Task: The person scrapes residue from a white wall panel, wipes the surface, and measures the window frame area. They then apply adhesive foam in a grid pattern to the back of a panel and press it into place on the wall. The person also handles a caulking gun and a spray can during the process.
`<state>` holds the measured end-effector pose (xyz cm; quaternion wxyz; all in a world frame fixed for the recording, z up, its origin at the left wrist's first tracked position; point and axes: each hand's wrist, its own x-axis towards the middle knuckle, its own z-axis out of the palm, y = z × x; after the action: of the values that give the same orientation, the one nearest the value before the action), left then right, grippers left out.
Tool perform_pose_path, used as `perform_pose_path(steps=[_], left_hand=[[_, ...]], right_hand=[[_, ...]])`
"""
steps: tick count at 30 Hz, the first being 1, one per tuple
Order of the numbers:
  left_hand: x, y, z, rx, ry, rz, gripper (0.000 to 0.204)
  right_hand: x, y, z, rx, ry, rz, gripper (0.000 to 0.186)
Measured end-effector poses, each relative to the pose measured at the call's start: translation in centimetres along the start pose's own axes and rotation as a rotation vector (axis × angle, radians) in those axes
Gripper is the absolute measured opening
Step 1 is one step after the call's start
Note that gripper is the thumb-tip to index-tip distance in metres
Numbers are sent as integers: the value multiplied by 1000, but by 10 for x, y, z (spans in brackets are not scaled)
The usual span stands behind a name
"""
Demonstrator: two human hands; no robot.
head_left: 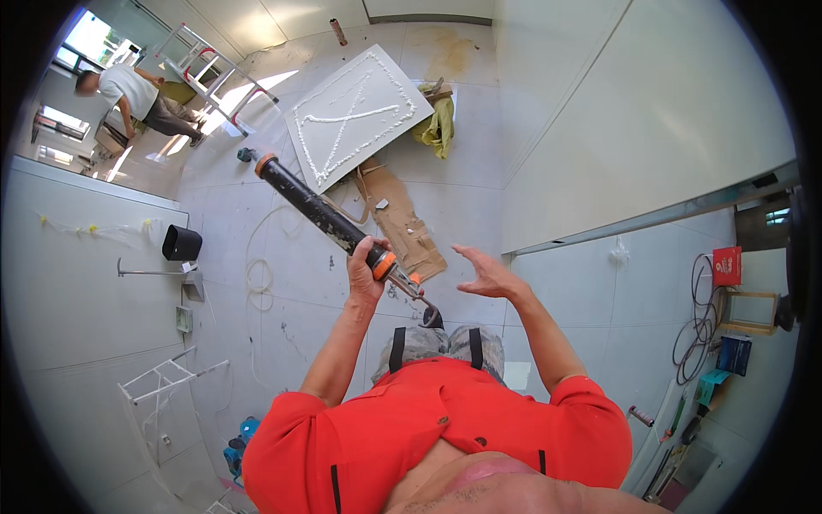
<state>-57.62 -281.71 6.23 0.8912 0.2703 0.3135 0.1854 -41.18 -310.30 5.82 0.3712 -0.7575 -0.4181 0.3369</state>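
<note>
At the frame's centre, my left hand point(366, 276) has its fingers wrapped round the caulking gun point(338, 224); my right hand point(485, 276) hovers spread. I judge re-gripping comes next, before the beaded panel point(355, 111).

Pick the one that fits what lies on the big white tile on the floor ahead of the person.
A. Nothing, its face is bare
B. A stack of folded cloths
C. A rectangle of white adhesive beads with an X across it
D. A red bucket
C: the white tile carries a bead outline with crossed lines inside, while the left hand holds the long black caulking gun.
</note>
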Motion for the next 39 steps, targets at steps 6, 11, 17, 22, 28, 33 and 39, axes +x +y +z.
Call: perform_pose_path(steps=[6,11,17,22,28,33,39], left_hand=[[60,65,8,-402,180,100,28],[125,74,8,-603,416,61,35],[202,59,48,-768,459,43,36],[272,59,108,-824,509,86,37],[389,67,177,-837,519,110,44],[542,70,233,-835,498,72,46],[712,72,322,-1020,447,-67,48]], right_hand=[[126,-61,20,46,-117,-340,97],[244,-58,3,200,-256,-358,64],[359,-41,-113,143,-727,-393,40],[448,-18,-189,72,-850,-522,42],[548,11,-279,96,-930,-478,41],[643,65,-368,109,-874,-345,42],[740,74,-514,-61,-781,-200,42]])
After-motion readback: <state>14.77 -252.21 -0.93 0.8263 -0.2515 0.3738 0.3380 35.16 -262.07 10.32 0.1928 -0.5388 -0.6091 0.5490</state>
